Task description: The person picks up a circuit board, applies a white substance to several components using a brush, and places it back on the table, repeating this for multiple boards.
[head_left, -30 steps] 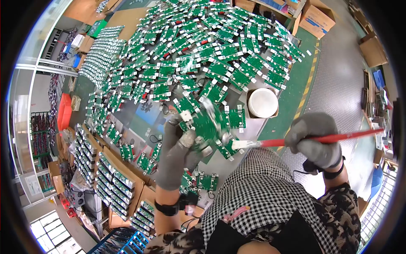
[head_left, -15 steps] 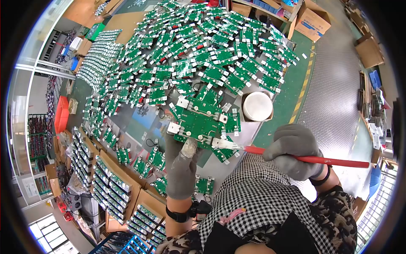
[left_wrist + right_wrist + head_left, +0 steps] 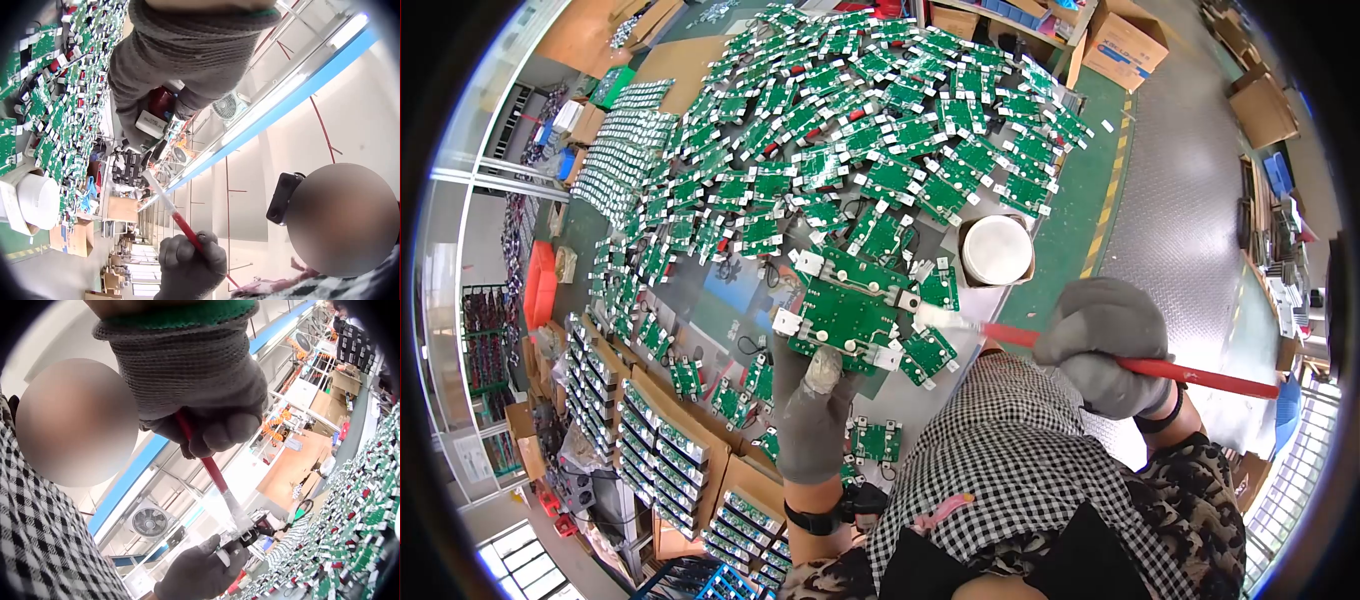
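Your hands, both in grey gloves: left hand (image 3: 812, 420) grasps a circuit board, thumb over its near edge; right hand (image 3: 1103, 345) is closed round a brush, bristle end pointing left. Counter (image 3: 905, 408): grey top, bare patches on its near part. Loose boards (image 3: 890, 175), green with white end blocks, cover much of it, overlapping at the far side. Carton (image 3: 1125, 48): open, far right, beyond the counter. White tub (image 3: 997, 250): round, at the counter's right edge, to the right of the held board. Circuit board (image 3: 850, 312): green side up, raised above the near part of the counter, in front of you. Brush (image 3: 1200, 376): red handle, pale bristles, slanting slightly down to the right. White bristles (image 3: 945, 318): at the board's right end, by a corner block (image 3: 905, 299); you cannot tell whether they touch it.
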A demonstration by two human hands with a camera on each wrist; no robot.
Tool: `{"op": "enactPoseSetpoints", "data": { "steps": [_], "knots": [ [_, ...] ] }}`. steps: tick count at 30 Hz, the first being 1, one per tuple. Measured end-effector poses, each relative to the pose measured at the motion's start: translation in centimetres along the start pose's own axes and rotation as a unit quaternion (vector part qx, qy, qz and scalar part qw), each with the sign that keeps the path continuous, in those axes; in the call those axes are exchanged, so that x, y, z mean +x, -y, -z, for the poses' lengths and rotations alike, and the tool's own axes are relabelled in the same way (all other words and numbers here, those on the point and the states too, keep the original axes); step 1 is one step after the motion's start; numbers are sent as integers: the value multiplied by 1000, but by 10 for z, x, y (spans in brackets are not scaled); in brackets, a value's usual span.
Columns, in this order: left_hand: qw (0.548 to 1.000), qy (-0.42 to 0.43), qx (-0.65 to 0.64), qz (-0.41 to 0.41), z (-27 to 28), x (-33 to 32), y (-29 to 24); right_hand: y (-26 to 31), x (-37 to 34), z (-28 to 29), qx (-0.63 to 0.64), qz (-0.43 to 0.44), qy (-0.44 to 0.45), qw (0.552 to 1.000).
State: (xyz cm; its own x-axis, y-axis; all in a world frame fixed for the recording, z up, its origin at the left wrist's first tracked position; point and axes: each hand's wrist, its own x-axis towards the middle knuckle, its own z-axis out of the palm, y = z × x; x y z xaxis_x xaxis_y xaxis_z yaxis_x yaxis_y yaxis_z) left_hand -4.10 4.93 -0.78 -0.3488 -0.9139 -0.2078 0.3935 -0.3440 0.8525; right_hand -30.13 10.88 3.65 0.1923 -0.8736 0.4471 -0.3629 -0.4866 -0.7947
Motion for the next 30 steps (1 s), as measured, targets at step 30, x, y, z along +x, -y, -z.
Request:
{"op": "enactPoseSetpoints", "data": {
  "steps": [30],
  "knots": [
    [986,-106,-124,-19,57,-8,8,-29,23,-36,57,-101,64,991]
  ]
}}
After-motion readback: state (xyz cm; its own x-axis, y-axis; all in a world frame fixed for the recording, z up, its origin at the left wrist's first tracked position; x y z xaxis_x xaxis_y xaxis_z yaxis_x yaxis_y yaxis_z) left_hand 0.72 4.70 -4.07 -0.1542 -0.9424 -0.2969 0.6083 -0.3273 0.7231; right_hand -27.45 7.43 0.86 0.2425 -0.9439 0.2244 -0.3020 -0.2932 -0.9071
